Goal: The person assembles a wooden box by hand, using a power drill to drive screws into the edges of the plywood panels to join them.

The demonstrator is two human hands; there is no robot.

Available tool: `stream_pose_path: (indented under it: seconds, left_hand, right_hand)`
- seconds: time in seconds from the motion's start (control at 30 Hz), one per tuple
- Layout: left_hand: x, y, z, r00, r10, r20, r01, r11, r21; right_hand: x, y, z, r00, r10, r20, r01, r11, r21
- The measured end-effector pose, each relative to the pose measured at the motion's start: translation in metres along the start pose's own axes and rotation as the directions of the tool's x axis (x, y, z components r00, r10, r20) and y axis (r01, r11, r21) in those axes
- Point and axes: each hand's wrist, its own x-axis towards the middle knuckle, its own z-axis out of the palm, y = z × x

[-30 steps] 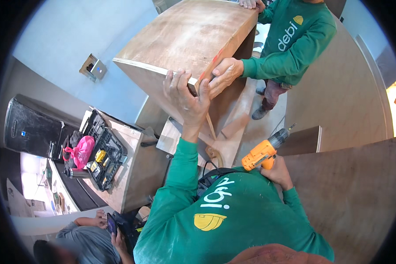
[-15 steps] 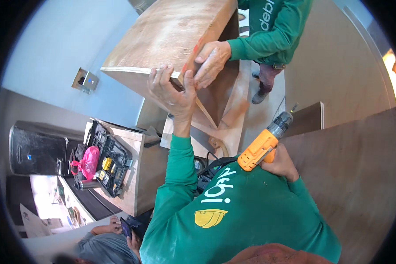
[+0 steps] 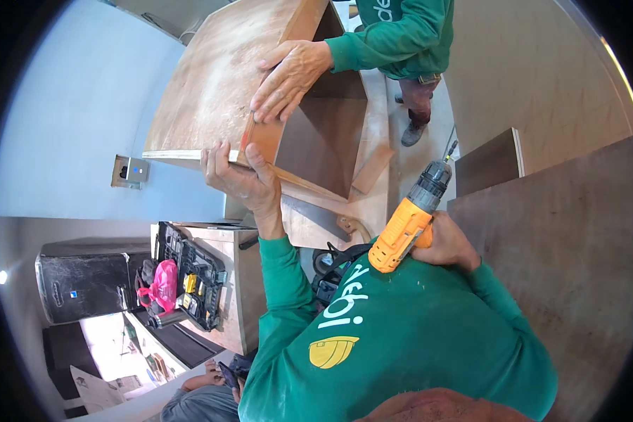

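Note:
My left hand (image 3: 245,181) grips the near corner of an open plywood box (image 3: 197,98), fingers along its edge and thumb on the front strip. In my right hand (image 3: 446,243), held near my chest, is an orange and black cordless drill (image 3: 401,228). The drill's bit points up and away, clear of the box. A co-worker's hand (image 3: 288,77) lies across the box's front edge, just beyond my left hand. Beneath the box, a handsaw (image 3: 316,216) with a wooden handle rests on a plywood surface.
On the left, an open black tool case (image 3: 197,281) and a pink bag (image 3: 163,285) sit on a wooden cabinet. Large brown panels (image 3: 555,246) stand at right. The co-worker (image 3: 415,42) stands beyond the box. Lower left, another person (image 3: 204,397) holds a phone.
The co-worker's hand has shifted from beside my fingers to flatter across the box's edge. In the picture the box sits further left, with more of its inside showing. The drill stays in my right hand.

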Motion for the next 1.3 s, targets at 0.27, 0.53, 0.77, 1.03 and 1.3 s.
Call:
stream_pose_path:
  seconds: [0.27,0.53,0.77,1.03,1.3]
  left_hand:
    - [0.004,0.004,-0.002,0.998,0.058,0.034,-0.061,0.995,0.084]
    - [-0.001,0.002,0.0,1.0,-0.001,0.012,0.0,0.996,0.085]
    - [0.031,0.025,-0.025,0.976,-0.033,0.215,-0.037,0.95,0.31]
    - [0.1,0.046,-0.021,0.766,-0.116,0.632,-0.032,0.975,0.218]
    - [0.092,0.048,-0.015,0.822,-0.163,0.546,0.1,0.985,0.142]
  right_hand:
    - [0.023,0.004,-0.021,0.999,-0.029,0.041,0.027,0.998,0.059]
    - [0.049,-0.004,-0.041,0.988,-0.017,0.157,0.006,0.998,0.07]
    - [0.063,-0.001,-0.056,0.981,-0.073,0.178,0.068,0.997,0.036]
    - [0.082,0.012,-0.073,0.953,-0.005,0.303,-0.022,0.996,0.083]
    - [0.084,0.017,-0.101,0.922,-0.012,0.387,0.072,0.987,-0.141]
